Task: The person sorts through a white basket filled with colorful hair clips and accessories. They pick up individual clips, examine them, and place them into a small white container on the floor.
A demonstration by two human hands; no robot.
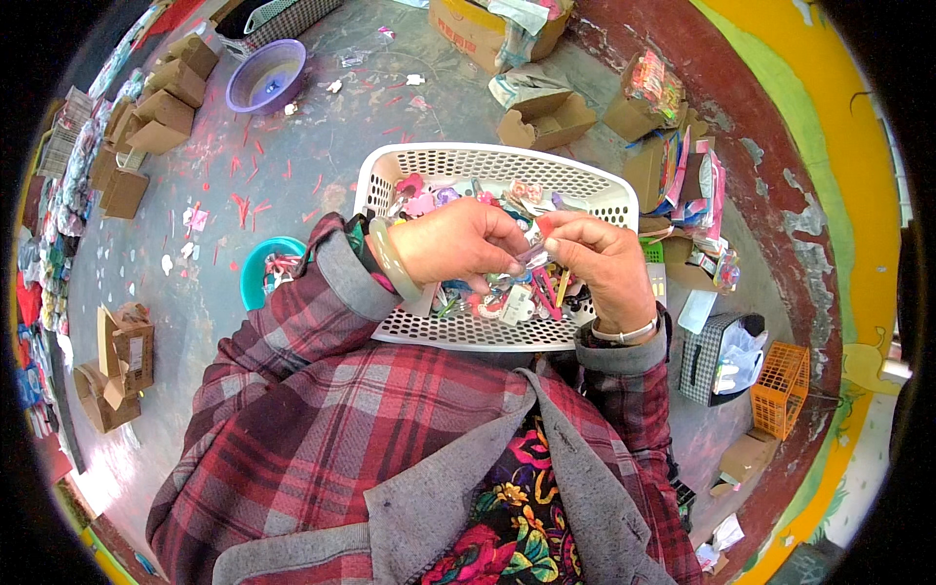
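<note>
My left hand [456,240], with a pale bangle at the wrist, is over a white perforated plastic basket [468,330]. Facing it from the other side is my right hand [606,271], its thumb and forefinger pinched together. The fingertips of both hands meet at a small piece [533,253], greyish and partly see-through, too covered to name. A bit of red [544,226] shows by the right forefinger. Under my hands the basket holds a jumble of small colourful trinkets [517,302], among them pink, white and purple pieces and a white card.
A teal basin [255,278] with small items stands left of the basket. Farther off is a purple basin [266,78]. Open cardboard boxes [548,119] line both sides. An orange crate [780,390] and a checked bag [710,356] stand at the right. Red scraps litter the floor.
</note>
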